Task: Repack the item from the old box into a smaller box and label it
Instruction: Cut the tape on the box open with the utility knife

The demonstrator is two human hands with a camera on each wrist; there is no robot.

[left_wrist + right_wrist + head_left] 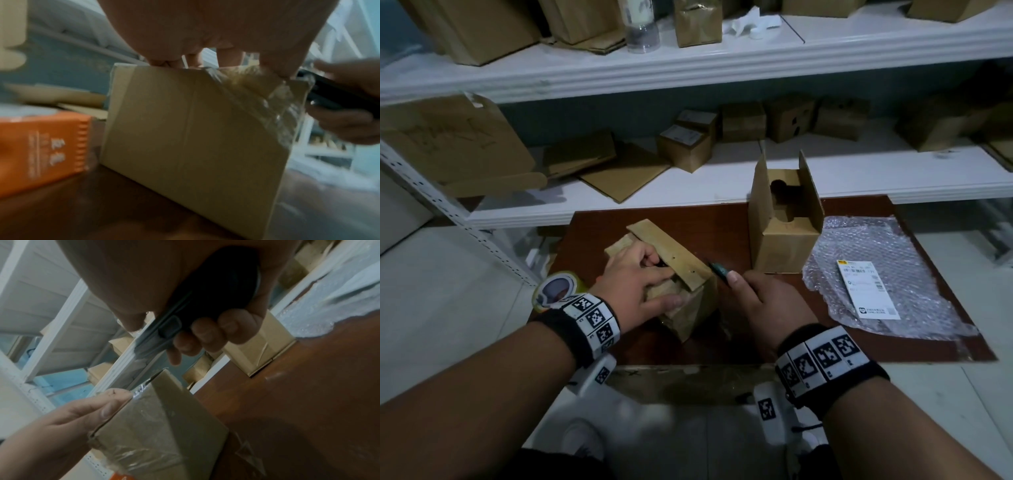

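Gripping the taped old box (681, 301) near the front edge of the brown table (739, 219), the left hand (640, 284) curls over its top; the right hand (767, 301) clasps a box cutter (719, 270) at the raised flap's edge; the smaller box (784, 222) stands open behind; the label (866, 289) lies on bubble wrap (914, 246) to the right.

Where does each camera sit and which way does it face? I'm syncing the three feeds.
Head: above, facing down at the red-brown tabletop; both forearms, left hand on the taped brown cardboard box, right hand holding the dark utility knife.
Left wrist: under the palm, facing the box side; fingers show.
Right wrist: under the palm, along the knife toward the box.
Shared: box and knife appear in all three.
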